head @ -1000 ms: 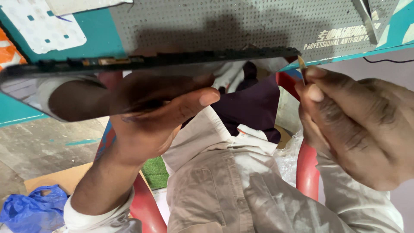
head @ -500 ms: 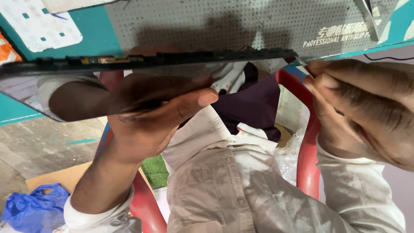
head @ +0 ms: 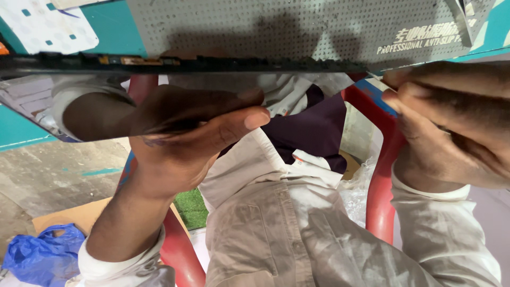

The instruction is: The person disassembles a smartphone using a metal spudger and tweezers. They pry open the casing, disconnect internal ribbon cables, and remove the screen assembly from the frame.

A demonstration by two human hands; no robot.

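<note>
Grey perforated mat [head: 297, 26] on a teal bench fills the background. Blue plastic bag [head: 42, 255] lies lower left on the floor. Left hand [head: 186, 143] supports a glossy dark panel [head: 106, 101] from beneath, thumb pressed to its face. Right hand [head: 451, 127] closes in a pinch on a thin tool [head: 378, 79] at the panel's right corner, above a red chair [head: 380, 191].
</note>
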